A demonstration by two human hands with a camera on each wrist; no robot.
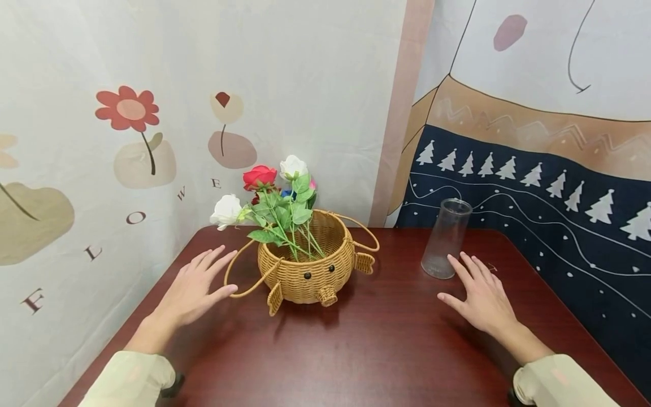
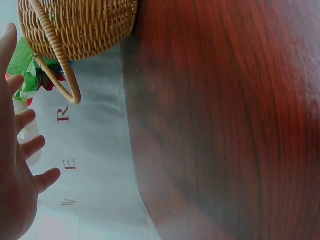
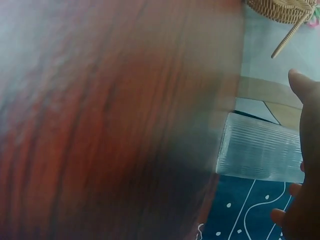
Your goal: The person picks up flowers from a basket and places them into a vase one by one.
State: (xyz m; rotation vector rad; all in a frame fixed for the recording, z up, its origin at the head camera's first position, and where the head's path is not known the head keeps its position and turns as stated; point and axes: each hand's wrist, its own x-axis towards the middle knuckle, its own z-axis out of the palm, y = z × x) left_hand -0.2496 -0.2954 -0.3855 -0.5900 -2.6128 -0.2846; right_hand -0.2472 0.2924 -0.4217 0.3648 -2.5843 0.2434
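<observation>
A wicker basket (image 1: 300, 282) shaped like an animal face, with button eyes and a snout, stands mid-table. Artificial roses lean inside it: a red rose (image 1: 259, 177), white roses (image 1: 226, 211) and green leaves. My left hand (image 1: 195, 288) is held with fingers spread just left of the basket's looped handle (image 2: 57, 55); it holds nothing. On the right stands a clear ribbed glass vase (image 1: 445, 240), upright, with nothing inside. My right hand (image 1: 480, 294) is spread near the vase's base, fingertips overlapping its edge in the head view, and its palm is bare.
The dark red wooden table (image 1: 356, 350) reaches back to a pale printed curtain (image 1: 315, 73) with flowers and letters. A navy cloth (image 1: 559, 209) with white trees hangs at the right, close behind the vase. The basket's second handle (image 1: 368, 232) sticks out toward the vase.
</observation>
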